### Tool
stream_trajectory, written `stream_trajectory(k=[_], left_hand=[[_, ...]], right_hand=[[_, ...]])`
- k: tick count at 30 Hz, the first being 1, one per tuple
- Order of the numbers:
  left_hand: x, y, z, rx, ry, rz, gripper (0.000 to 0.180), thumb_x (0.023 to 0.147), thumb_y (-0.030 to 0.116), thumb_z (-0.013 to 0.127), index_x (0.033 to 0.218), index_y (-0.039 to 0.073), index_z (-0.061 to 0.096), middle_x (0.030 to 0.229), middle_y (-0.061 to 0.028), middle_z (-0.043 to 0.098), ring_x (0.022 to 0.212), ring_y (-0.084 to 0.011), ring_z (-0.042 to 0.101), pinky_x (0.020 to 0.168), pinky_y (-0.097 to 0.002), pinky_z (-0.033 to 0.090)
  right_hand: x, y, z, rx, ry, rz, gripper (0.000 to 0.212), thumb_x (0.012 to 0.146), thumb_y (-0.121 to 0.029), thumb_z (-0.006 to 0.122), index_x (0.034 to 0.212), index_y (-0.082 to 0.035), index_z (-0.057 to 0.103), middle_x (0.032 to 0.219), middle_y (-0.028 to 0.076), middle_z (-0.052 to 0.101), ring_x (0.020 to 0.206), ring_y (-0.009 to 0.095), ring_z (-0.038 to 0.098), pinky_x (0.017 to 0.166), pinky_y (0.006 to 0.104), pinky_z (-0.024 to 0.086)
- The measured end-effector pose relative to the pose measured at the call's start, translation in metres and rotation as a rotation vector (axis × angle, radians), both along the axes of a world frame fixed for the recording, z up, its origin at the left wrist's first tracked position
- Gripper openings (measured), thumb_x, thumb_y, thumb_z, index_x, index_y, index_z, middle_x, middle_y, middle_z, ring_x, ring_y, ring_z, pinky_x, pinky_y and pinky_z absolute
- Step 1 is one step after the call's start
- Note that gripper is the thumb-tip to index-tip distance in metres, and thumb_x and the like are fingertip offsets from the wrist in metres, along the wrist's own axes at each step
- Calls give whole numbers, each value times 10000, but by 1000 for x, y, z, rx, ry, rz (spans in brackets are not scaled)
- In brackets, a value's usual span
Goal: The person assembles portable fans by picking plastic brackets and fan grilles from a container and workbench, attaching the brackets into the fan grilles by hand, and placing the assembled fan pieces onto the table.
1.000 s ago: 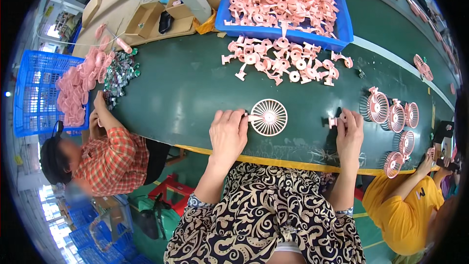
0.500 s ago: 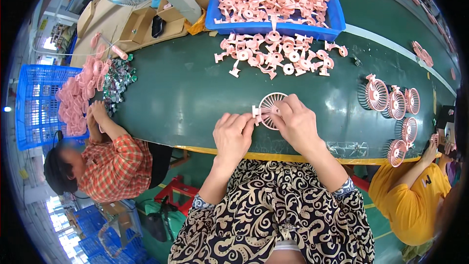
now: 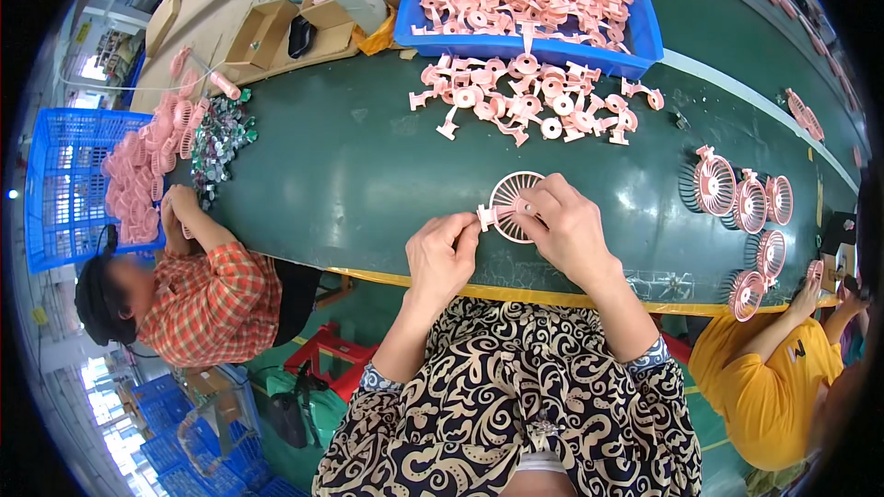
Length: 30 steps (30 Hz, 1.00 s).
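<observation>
A round pink fan grille [image 3: 509,187] with thin spokes is in front of me, low over the green table. Across it lies a small pink bracket [image 3: 497,213], its T-shaped end sticking out past the left rim and its round part near the grille's centre. The thumb and forefinger of my left hand [image 3: 438,256] pinch that T-shaped end. My right hand [image 3: 573,232] is closed over the grille's right side, fingertips at the centre by the bracket's round part. Those fingers hide part of the grille.
Loose pink brackets [image 3: 543,97] lie beyond my hands, before a blue tray [image 3: 589,57] heaped with more. Several grilles [image 3: 715,186] stand at the right. On the left, a co-worker in a checked shirt [image 3: 214,299] sits by a blue basket [image 3: 66,175]; another wears yellow [image 3: 760,382].
The bracket now lies flatter across the grille, its arm showing from the rim to the centre. Both hands stay at the grille with small finger shifts. The whole view has tilted slightly.
</observation>
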<state>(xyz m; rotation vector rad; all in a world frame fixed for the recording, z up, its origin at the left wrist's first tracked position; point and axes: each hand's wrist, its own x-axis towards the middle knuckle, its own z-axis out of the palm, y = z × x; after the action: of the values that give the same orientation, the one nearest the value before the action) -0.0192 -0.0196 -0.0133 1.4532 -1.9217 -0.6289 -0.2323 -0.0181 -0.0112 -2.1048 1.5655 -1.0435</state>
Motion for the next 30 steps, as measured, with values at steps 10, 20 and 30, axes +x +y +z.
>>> stream_trajectory(k=[10, 20, 30], left_hand=[[0, -5, 4, 247, -49, 3, 249, 1009, 290, 659, 928, 67, 733, 732, -126, 696, 688, -341, 682, 639, -433, 525], [-27, -15, 5, 160, -196, 74, 516, 980, 384, 677, 1240, -51, 584, 657, -138, 674, 624, -352, 698, 604, -461, 535], [-20, -17, -17, 139, 23, 44, 488, 951, 270, 730, 1318, 2, 552, 641, -73, 628, 552, -293, 630, 598, -442, 511]], right_hand=[[8, -4, 2, 83, 331, 22, 124, 841, -128, 756, 891, -48, 675, 918, 102, 570, 835, 281, 669, 654, 409, 562], [10, -9, 2, 115, 378, 5, 117, 858, -142, 733, 835, -50, 665, 913, 117, 582, 837, 286, 684, 648, 412, 571], [2, 13, 8, 75, 30, 80, 415, 853, -354, 801, 1126, -57, 704, 1153, 124, 654, 1030, 326, 676, 811, 439, 590]])
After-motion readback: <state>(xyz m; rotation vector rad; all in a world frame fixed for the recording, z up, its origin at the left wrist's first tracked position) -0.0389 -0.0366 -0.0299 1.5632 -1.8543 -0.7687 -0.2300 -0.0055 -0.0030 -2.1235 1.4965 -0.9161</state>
